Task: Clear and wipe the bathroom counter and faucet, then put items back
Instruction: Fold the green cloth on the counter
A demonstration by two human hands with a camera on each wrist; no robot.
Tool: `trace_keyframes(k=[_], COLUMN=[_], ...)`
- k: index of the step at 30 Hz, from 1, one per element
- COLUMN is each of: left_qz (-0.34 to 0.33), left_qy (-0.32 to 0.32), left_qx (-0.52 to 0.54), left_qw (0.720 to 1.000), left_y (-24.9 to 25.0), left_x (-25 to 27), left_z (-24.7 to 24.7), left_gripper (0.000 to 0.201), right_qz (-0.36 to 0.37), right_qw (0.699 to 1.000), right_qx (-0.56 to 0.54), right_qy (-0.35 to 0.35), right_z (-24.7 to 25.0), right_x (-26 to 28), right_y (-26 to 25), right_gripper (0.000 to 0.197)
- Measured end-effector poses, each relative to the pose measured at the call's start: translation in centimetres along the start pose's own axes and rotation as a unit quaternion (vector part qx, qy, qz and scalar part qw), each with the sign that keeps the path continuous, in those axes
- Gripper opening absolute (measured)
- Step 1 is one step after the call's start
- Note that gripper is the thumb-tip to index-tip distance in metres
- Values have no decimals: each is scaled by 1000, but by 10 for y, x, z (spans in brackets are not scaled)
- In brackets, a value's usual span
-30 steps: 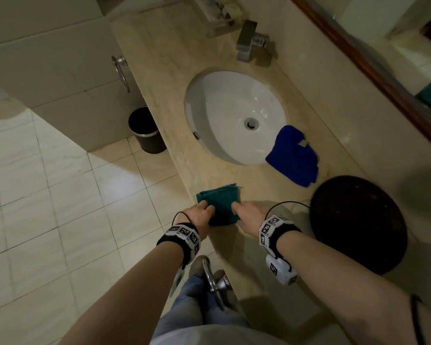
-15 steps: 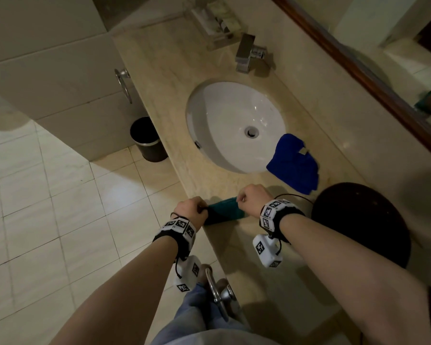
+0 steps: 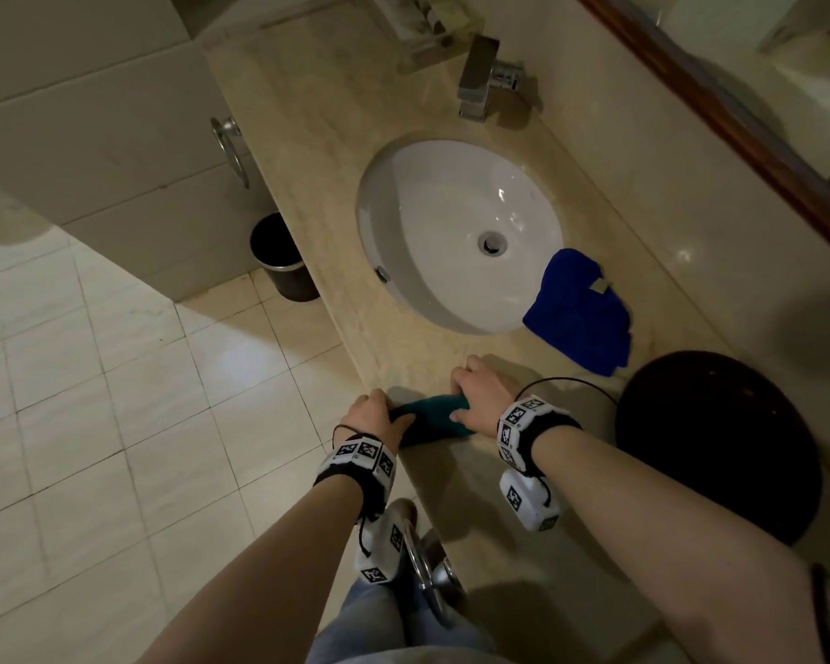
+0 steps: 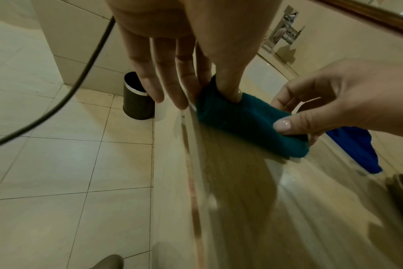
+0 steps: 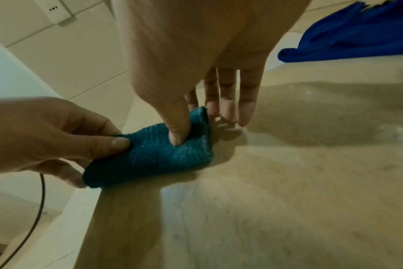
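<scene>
Left hand and right hand each pinching an end of a folded teal cloth at the near edge of the beige surface, blue cloth right of the white sink, faucet far behind.

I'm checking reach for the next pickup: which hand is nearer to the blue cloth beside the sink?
Right. The right hand pinches the teal cloth just short of the blue cloth; the left hand pinches the teal cloth's other end at the counter edge, farther away.
</scene>
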State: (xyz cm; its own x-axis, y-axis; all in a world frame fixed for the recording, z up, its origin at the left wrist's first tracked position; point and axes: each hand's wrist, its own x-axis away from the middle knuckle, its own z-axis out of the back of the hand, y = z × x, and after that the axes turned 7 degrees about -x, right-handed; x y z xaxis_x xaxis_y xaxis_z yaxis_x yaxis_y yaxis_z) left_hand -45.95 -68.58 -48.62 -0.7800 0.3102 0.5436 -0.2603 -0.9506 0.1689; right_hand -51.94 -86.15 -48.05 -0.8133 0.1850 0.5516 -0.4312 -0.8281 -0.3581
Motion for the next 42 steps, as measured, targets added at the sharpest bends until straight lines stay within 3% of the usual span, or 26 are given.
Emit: trace_keyframes(k=[5, 9, 12, 19, 24, 27, 32, 36, 42], left_qz=[-28, -41, -63, -180, -244, -268, -241, -226, -219], left_qy=[3, -10, -44, -96, -160, -170, -174, -160, -157], left_qx=[-22, -26, 15, 87, 105, 87, 76, 77, 33], left_qw=[999, 999, 997, 975, 951, 944, 952, 958, 962], left_y=[4, 14, 29, 136, 239, 286, 336, 356, 368], left_x=[0, 3, 2, 4, 17, 19, 11, -3, -15], left_z=[0, 6, 8, 7, -15, -36, -61, -74, -75], left_gripper=[36, 30, 29, 22, 18, 20, 19, 16, 23], right_qz=[-4, -48, -103, -203, -309, -353, -375, -389, -419], right_qw=[999, 986, 957, 850, 711, 670, 654, 672, 724], right_qx=[-31, -161, -267, -451, -563, -568, -543, -494, -420], right_qy=[4, 13, 52, 182, 286, 323, 370, 391, 353], right_z=[-2, 0, 1, 27, 28, 28, 30, 34, 32], right_x=[6, 21, 42, 105, 160, 181, 177, 162, 152], right_y=[-2, 7, 26, 118, 204, 244, 289, 304, 308], right_gripper=[22, 19, 21, 29, 32, 28, 26, 27, 25])
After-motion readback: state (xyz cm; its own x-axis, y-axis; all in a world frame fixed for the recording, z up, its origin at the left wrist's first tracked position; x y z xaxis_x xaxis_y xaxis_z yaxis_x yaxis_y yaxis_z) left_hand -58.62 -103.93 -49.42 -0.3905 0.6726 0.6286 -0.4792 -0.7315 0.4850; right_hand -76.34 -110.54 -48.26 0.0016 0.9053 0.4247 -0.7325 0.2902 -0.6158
